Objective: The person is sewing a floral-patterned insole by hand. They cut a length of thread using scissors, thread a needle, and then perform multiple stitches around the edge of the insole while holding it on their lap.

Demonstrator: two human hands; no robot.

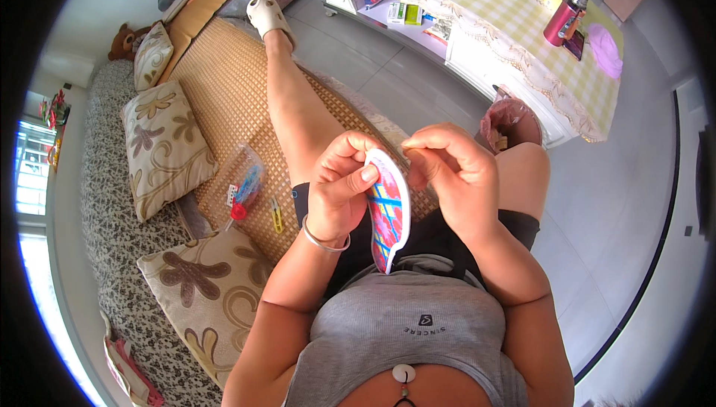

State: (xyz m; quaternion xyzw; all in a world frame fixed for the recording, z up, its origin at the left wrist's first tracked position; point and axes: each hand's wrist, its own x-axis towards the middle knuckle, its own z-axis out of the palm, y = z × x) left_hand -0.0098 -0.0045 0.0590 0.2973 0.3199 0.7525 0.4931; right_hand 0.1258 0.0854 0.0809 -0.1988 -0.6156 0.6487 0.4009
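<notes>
In front of my lap is an embroidered insole [389,217], white-edged, with a pink, red, yellow and blue pattern. My left hand [334,187], with a bangle at the wrist, grips it near its upper end, thumb on the patterned face and fingers behind. Just right of the insole's upper edge, my right hand [456,176] is closed in a pinch, thumb against forefinger. Whatever it pinches is too small to make out. To the left, a clear plastic bag [248,176] with blue strands lies on the woven mat, beside a small yellow cutter [277,215].
Patterned cushions [168,146] line the sofa on the left. A table with a checked cloth [514,27] stands ahead to the right, bearing a red thermos [564,19] and a purple cloth [604,49]. Below its edge is a lined waste bin [514,120]. My leg stretches across the mat [216,71].
</notes>
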